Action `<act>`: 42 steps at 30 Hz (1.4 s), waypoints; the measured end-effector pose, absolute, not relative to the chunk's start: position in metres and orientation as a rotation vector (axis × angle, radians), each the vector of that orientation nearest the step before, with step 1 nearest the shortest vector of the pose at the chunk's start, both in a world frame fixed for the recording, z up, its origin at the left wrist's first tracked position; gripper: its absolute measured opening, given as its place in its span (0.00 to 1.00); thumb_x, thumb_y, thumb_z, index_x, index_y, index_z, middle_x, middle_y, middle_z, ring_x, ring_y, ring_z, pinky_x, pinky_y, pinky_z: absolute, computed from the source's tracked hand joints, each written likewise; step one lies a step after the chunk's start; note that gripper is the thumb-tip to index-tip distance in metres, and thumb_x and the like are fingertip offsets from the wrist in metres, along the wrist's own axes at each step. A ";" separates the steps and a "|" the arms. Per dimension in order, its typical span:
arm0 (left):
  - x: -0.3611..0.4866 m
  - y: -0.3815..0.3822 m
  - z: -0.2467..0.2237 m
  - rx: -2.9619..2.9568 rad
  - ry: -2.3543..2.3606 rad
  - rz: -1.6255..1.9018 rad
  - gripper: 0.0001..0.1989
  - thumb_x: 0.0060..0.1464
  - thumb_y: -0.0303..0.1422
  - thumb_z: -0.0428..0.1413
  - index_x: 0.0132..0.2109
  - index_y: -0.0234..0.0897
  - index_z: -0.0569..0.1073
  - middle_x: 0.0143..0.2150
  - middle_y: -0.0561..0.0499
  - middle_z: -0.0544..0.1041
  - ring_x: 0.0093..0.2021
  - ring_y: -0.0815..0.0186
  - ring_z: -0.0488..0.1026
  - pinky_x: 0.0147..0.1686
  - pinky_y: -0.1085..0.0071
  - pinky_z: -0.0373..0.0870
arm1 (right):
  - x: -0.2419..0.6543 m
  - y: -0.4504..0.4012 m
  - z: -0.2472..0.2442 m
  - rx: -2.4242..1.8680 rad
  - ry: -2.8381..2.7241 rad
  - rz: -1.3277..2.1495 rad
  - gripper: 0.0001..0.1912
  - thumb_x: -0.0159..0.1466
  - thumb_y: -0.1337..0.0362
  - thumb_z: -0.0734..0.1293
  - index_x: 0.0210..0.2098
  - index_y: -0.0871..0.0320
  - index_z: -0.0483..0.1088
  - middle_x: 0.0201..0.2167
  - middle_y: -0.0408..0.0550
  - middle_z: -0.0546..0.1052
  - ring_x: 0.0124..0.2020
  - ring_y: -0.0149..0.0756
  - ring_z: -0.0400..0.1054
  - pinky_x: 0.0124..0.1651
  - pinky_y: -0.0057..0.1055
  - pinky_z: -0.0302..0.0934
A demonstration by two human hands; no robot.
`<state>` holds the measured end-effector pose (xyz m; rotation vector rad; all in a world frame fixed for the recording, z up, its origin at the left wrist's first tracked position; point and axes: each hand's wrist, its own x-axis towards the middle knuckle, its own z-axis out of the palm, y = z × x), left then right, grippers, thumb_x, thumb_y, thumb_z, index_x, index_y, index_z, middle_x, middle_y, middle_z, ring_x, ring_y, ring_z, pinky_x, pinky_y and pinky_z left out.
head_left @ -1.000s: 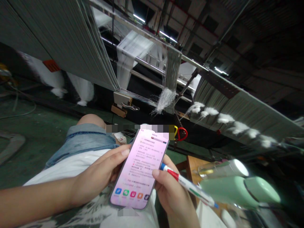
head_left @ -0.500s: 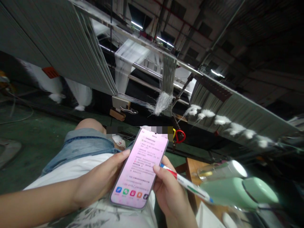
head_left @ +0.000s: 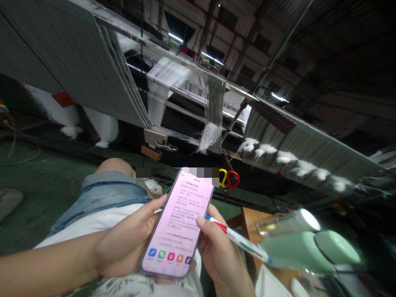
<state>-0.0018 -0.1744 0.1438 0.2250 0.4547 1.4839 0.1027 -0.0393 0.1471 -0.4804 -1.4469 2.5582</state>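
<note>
My left hand (head_left: pixel 123 243) is shut around a smartphone (head_left: pixel 175 225), which lies tilted across my lap with its lit pink screen showing text and a row of app icons. My right hand (head_left: pixel 218 255) pinches a white multicolour pen (head_left: pixel 238 241) with a blue tip and a red band. That hand sits right beside the phone's lower right edge, its thumb close to the case. The pen points away to the right, over a wooden table.
Denim shorts and a bare knee (head_left: pixel 113 167) lie beyond the phone, above a green floor (head_left: pixel 40 165). To the right stand a glass (head_left: pixel 286 222) and a mint-green flask (head_left: pixel 293 249). A loom's white warp threads (head_left: pixel 215 103) with fluffy tufts (head_left: pixel 210 138) run overhead, beside red-and-yellow scissor handles (head_left: pixel 230 179).
The whole scene has drifted left and slightly up as my head turned. The phone and pen stay in my hands, with the pen's tip shifted a little to the left.
</note>
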 end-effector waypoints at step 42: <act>-0.006 -0.176 0.134 0.248 0.435 1.589 0.32 0.59 0.55 0.39 0.57 0.40 0.71 0.49 0.40 0.77 0.45 0.53 0.74 0.38 0.60 0.72 | 0.116 -0.023 0.148 0.185 -2.062 0.634 0.16 0.56 0.77 0.61 0.43 0.57 0.64 0.38 0.44 0.80 0.53 0.44 0.60 0.59 0.57 0.46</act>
